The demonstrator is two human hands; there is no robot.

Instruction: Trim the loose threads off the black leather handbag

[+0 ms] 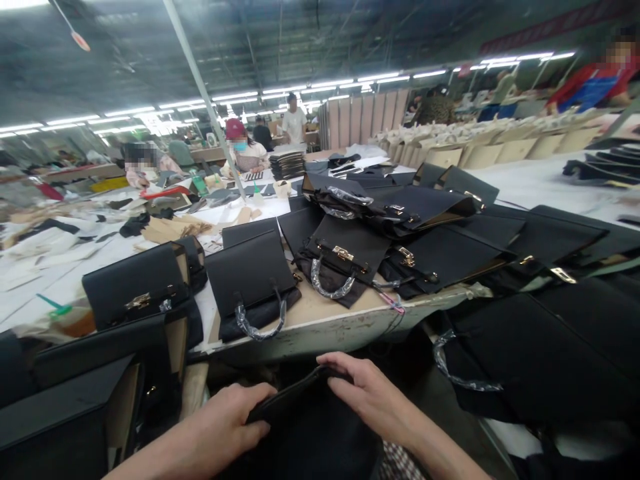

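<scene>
A black handbag piece lies low in front of me, its upper edge running between both hands; its lower part is cut off by the frame. My left hand pinches that edge on the left, thumb on the near side and fingers over the far side. At the edge's upper right corner, my right hand is closed round it between thumb and fingers. Just beyond, on the table, rests a black handbag with a plastic-wrapped handle. Beside it lies another black handbag with a gold clasp.
Black bags are heaped on the table ahead. More bags stand at my left, and a large black bag lies at my right. A glue bottle stands at the left. Farther back, a person in a red cap sits at the table.
</scene>
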